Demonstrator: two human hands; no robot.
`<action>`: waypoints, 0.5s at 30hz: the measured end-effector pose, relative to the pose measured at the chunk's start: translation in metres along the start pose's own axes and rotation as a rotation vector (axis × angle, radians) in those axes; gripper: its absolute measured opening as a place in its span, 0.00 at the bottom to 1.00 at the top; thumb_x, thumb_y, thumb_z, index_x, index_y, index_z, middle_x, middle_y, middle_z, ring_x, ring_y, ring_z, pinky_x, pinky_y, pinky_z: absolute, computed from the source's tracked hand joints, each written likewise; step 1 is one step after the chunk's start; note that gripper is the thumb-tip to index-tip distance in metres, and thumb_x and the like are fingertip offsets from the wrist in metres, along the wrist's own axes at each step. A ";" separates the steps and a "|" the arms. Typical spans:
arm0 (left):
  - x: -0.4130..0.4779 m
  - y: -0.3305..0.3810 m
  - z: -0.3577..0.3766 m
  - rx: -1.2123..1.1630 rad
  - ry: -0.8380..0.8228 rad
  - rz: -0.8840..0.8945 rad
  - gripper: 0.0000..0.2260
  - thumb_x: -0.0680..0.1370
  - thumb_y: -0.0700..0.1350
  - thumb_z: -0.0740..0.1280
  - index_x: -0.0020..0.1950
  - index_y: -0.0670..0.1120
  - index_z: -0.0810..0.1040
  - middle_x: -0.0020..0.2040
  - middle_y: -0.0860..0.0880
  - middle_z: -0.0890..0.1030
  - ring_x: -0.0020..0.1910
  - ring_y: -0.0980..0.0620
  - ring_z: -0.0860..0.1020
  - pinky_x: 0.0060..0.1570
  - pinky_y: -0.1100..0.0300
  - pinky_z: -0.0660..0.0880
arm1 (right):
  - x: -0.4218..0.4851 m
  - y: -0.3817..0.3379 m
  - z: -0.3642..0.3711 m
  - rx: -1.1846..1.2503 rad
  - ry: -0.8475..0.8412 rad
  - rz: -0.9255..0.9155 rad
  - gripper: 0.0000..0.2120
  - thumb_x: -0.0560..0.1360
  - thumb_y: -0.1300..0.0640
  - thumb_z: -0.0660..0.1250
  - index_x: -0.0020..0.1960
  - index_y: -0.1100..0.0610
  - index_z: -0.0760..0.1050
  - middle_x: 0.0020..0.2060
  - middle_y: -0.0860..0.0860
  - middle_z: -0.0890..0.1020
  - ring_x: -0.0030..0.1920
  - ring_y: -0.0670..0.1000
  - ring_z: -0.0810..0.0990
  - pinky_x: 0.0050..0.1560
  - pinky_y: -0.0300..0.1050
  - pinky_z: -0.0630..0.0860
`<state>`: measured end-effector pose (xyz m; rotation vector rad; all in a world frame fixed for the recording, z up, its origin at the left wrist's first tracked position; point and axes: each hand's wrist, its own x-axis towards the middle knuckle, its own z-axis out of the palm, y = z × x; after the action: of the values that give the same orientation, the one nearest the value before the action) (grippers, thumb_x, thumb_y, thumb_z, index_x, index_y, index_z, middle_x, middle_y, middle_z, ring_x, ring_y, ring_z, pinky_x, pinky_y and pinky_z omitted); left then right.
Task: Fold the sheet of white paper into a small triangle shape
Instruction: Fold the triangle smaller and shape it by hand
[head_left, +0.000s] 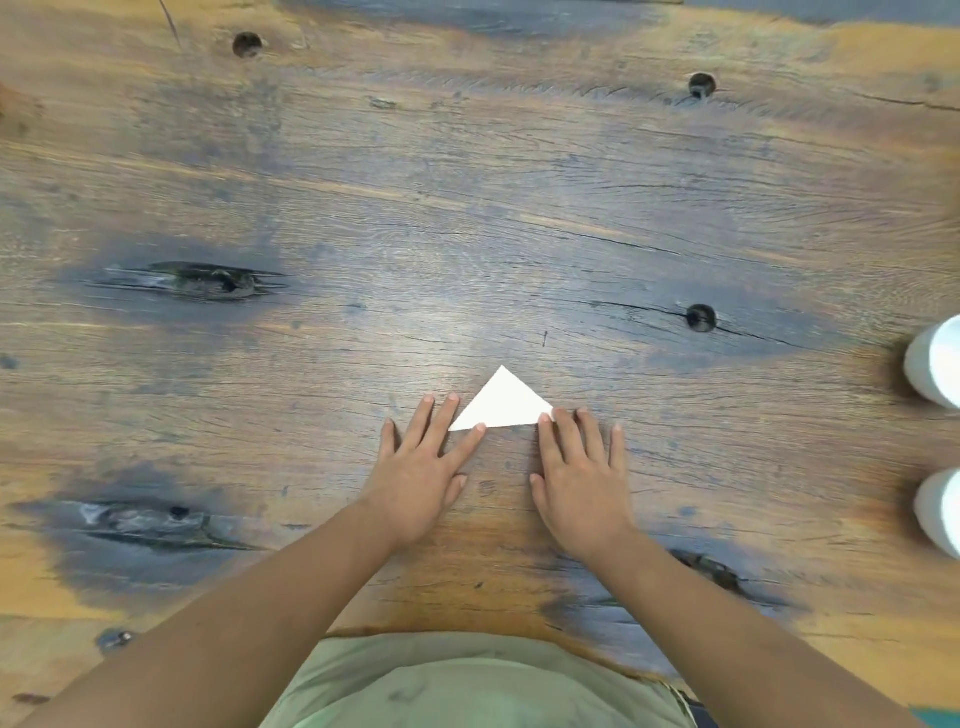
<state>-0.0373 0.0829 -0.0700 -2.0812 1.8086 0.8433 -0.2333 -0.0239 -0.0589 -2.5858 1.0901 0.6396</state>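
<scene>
Lying flat on the wooden table (363, 218), the white paper (501, 401) is already a small triangle, apex pointing away from the person, long edge nearest them, sitting between the two sets of fingertips and just ahead of both palms.

L hand (421, 470): fingers spread, palm down on the wood; index tip touches the triangle's near-left corner, middle finger lies along its left slanted edge. R hand (579, 480): also splayed flat, index tip on the near-right corner, other fingers on bare wood to the right of the paper. Neither pinches anything; both just pin corners.

Judgement: task looks near done, step in hand = setting the last crease / checking shape. To do it well: keep one corner pinned w/ one hand, run a fingertip or nail of the other along the folded edge, firm even pressure, so layers don't spring open. Can't tell which edge is the fold or how many layers there are. Light paper may slide on the smooth wood, so press down, not sideways.

Two white cylindrical objs (937, 369) at far right, well apart from R hand; not in the way.
</scene>
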 end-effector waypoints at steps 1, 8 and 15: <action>-0.002 0.000 0.002 -0.007 0.003 -0.006 0.27 0.83 0.58 0.48 0.79 0.59 0.38 0.79 0.47 0.32 0.78 0.42 0.35 0.73 0.33 0.49 | -0.004 -0.001 0.001 0.002 -0.007 0.007 0.33 0.79 0.44 0.56 0.79 0.57 0.52 0.77 0.56 0.58 0.77 0.60 0.52 0.75 0.67 0.45; -0.017 0.008 0.006 -0.041 -0.021 -0.032 0.27 0.83 0.56 0.50 0.80 0.55 0.44 0.81 0.49 0.39 0.79 0.42 0.39 0.73 0.34 0.51 | -0.021 -0.005 0.001 0.027 -0.053 -0.010 0.33 0.79 0.45 0.56 0.79 0.58 0.51 0.78 0.56 0.55 0.78 0.60 0.49 0.75 0.66 0.46; -0.012 0.016 -0.012 -0.295 0.184 -0.055 0.13 0.81 0.48 0.59 0.64 0.48 0.71 0.72 0.51 0.69 0.72 0.48 0.63 0.67 0.45 0.63 | 0.002 0.000 -0.015 0.215 0.047 0.066 0.25 0.78 0.49 0.60 0.72 0.56 0.62 0.68 0.54 0.69 0.67 0.56 0.68 0.68 0.56 0.64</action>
<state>-0.0505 0.0835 -0.0508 -2.4525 1.7972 0.9836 -0.2281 -0.0312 -0.0466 -2.4013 1.1925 0.4508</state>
